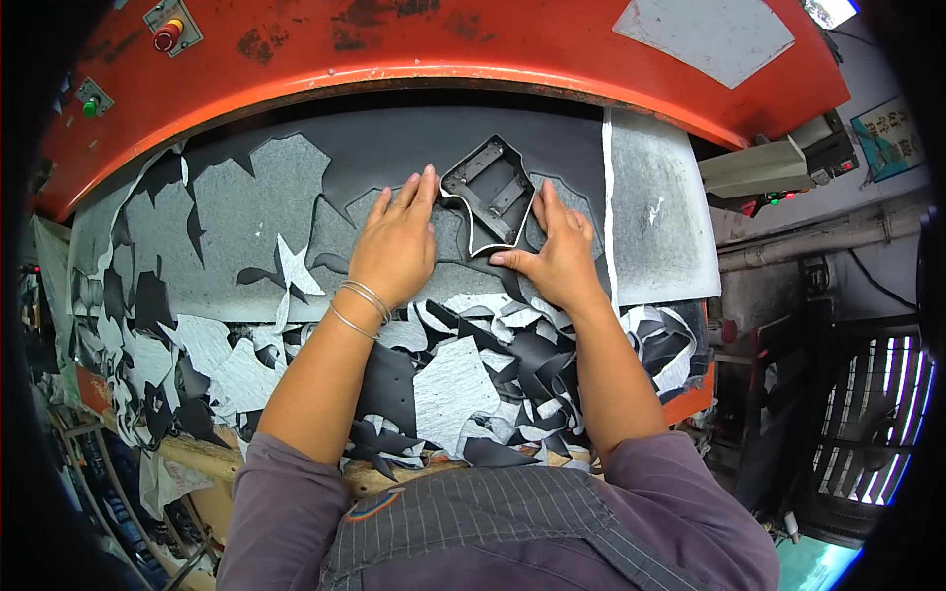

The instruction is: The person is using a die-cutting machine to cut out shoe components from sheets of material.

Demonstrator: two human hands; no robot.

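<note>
A metal cutting die (474,241) with an angular outline and dark inner braces stands on a black sheet (370,148) of material with cut-out gaps. My left hand (399,241) lies beside the die's left edge, fingers stretched out and fingertips close to it. Around the die's lower right side is my right hand (564,251), its fingers along the right edge and its thumb by the bottom edge. Grey board surface (251,217) shows through the gaps in the sheet.
An orange-red machine beam (434,44) spans the far side, with a red button (168,35) and a green button (91,105) at its left. Black and pale offcuts (453,389) pile up along the near edge. A pale board (660,212) lies to the right.
</note>
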